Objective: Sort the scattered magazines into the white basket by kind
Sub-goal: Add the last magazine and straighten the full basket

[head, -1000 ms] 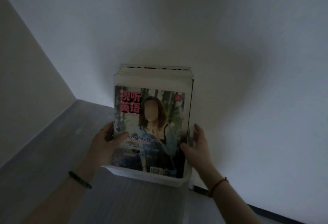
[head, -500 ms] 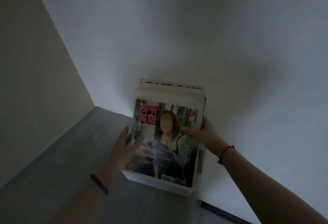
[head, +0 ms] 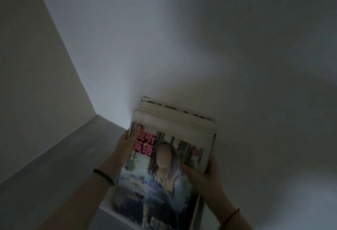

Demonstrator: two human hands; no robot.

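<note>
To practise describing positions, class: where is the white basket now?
Head view, lower centre: the white basket stands on the grey surface by the wall, mostly hidden by the magazines standing in it.

- Rear wall: a plain, smooth, white-painted wall [head: 200,38] fills most of the view. No fittings or markings can be seen on it.
- Side wall: a flat, cream-beige panel wall [head: 27,83] stands on the left and meets the rear wall at a straight seam slanting down to the corner [head: 96,115].
- Surface: a grey, wood-grain desk [head: 54,184] runs along the foot of the side wall into that corner. Its grain is blurred.
- Light: dim overall, source not visible. The rear wall is palest just above the corner [head: 116,100], with a second faint bright patch low on the right [head: 295,202]. Its upper right falls into grey shade.
</note>
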